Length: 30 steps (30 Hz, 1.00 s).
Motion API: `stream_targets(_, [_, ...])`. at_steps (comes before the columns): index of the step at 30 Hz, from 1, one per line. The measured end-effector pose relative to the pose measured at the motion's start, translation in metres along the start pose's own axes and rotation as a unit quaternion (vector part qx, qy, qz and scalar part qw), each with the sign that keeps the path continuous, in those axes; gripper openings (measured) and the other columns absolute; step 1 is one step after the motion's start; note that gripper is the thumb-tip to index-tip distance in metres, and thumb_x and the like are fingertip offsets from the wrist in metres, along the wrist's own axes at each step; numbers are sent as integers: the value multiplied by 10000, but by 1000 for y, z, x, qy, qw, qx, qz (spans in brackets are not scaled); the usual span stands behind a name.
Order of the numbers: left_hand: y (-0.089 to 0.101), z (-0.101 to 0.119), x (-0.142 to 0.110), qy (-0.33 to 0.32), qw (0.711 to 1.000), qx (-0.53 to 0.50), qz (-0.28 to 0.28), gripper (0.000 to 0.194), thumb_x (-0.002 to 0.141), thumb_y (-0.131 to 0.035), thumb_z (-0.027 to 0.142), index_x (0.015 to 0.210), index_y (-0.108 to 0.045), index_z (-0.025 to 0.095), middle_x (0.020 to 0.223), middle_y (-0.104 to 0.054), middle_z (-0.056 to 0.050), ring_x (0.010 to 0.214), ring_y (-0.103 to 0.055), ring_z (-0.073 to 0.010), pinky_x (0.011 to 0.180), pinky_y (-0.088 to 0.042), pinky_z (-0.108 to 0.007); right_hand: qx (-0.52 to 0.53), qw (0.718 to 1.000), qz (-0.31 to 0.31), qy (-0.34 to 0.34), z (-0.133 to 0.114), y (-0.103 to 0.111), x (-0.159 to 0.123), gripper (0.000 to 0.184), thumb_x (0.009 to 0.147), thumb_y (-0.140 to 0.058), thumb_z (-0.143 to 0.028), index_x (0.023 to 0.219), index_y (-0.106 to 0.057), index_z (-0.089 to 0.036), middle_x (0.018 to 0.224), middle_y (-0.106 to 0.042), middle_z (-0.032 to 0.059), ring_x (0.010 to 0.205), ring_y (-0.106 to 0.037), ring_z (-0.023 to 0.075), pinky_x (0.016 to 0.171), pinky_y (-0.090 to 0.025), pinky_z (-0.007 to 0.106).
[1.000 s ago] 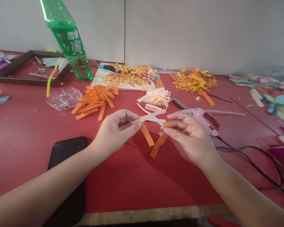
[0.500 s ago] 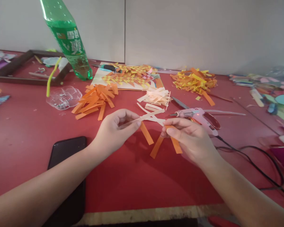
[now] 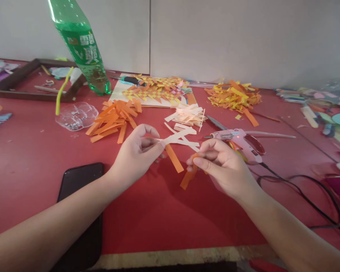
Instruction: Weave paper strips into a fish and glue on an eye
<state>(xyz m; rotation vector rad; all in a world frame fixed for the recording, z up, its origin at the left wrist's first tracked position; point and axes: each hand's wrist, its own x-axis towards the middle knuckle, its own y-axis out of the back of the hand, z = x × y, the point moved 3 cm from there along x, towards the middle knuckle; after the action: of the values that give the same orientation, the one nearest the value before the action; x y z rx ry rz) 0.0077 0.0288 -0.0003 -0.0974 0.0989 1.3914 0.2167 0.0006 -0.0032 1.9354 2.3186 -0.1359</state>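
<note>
My left hand [image 3: 143, 149] pinches crossed paper strips between thumb and fingers: cream strips [image 3: 183, 136] fan out to the right, and an orange strip [image 3: 175, 158] slants down from the pinch. Just right of them, my right hand [image 3: 219, 162] has its thumb and fingertips closed on an orange paper strip [image 3: 195, 160]. Another orange strip [image 3: 187, 180] shows below those fingertips; whether it is held or lies on the table I cannot tell. Behind my hands lie a heap of cream strips [image 3: 188, 114] and a heap of orange strips [image 3: 110, 122].
A pink glue gun [image 3: 239, 141] lies at the right, its black cord [image 3: 303, 179] looping beyond my right forearm. A black phone [image 3: 81, 211] rests beside my left forearm. Further back stand a green bottle [image 3: 83, 49], a dark frame [image 3: 14, 91] and a yellow-orange paper heap [image 3: 234, 96].
My right hand has drawn slightly away from the cream strips and turned the orange strip more upright in its fingertips. My left hand keeps its pinch, the crossed strips shifting slightly.
</note>
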Motion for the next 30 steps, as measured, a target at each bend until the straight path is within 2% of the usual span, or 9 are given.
stream_targets(2, [-1, 0, 0, -15, 1000, 22, -13, 183, 826, -646, 258, 820, -466, 221, 660, -612, 53, 623, -643, -120, 593, -503, -219, -22, 999, -22, 38, -1, -3, -1, 144, 859, -677, -294, 815, -555, -231, 797, -731, -3, 742, -714, 142, 714, -571, 265])
stream_targets(5, [-4, 0, -2, -50, 992, 109, -45, 52, 812, -573, 168, 779, -554, 205, 726, -634, 25, 663, -633, -127, 640, -504, -238, -95, 991, -20, 88, -3, -7, -4, 47, 874, -645, -274, 854, -634, -233, 841, -707, 17, 784, -686, 143, 724, -559, 262])
stream_targets(10, [-9, 3, -6, -94, 966, 221, -91, 257, 774, -473, 104, 750, -706, 209, 922, -735, -15, 872, -663, -180, 782, -500, -276, -184, 976, -1, 120, -3, -14, -8, 102, 863, -650, -262, 933, -579, -241, 866, -686, 14, 739, -661, 127, 644, -531, 232])
stream_targets(14, [-10, 4, -5, -49, 973, 204, -101, 286, 748, -462, 108, 782, -730, 200, 957, -745, -19, 814, -670, -171, 767, -515, -277, -176, 980, -8, 89, 0, -18, -9, 230, 866, -649, -305, 952, -441, -258, 761, -678, -27, 624, -645, 114, 557, -491, 221])
stream_targets(18, [-12, 4, -6, 6, 979, 165, -120, 239, 755, -521, 156, 850, -738, 185, 964, -738, -27, 643, -631, -133, 637, -518, -255, -219, 972, -13, 88, 0, -18, -9, 229, 854, -658, -340, 830, -454, -237, 696, -654, -27, 565, -607, 105, 531, -464, 223])
stream_targets(21, [-13, 7, -8, 11, 980, 142, -137, 195, 777, -564, 194, 867, -737, 181, 974, -736, -33, 613, -621, -122, 585, -508, -237, -231, 970, -6, 79, 0, -17, -8, 226, 843, -668, -355, 837, -477, -234, 678, -673, -24, 562, -616, 116, 525, -463, 228])
stream_targets(23, [-14, 8, -9, -3, 979, 130, -155, 168, 807, -584, 229, 854, -737, 180, 944, -738, -38, 683, -652, -141, 622, -518, -236, -217, 974, 4, 62, 1, -16, -8, 258, 832, -680, -376, 883, -465, -242, 670, -694, -30, 546, -625, 125, 515, -468, 231])
stream_targets(25, [-15, 8, -10, -19, 977, 123, -172, 164, 824, -615, 281, 852, -740, 177, 922, -739, -47, 783, -679, -173, 687, -530, -248, -192, 980, 3, 48, 1, -17, -7, 288, 827, -684, -395, 919, -453, -248, 708, -724, -21, 574, -659, 139, 537, -497, 237])
stream_targets(30, [-15, 4, -8, -46, 976, 138, -162, 170, 788, -702, 332, 859, -753, 186, 964, -742, -62, 871, -694, -200, 745, -532, -269, -151, 986, -27, 58, -1, -20, -7, 286, 824, -686, -388, 956, -478, -243, 1040, -731, 49, 740, -721, 163, 656, -570, 272])
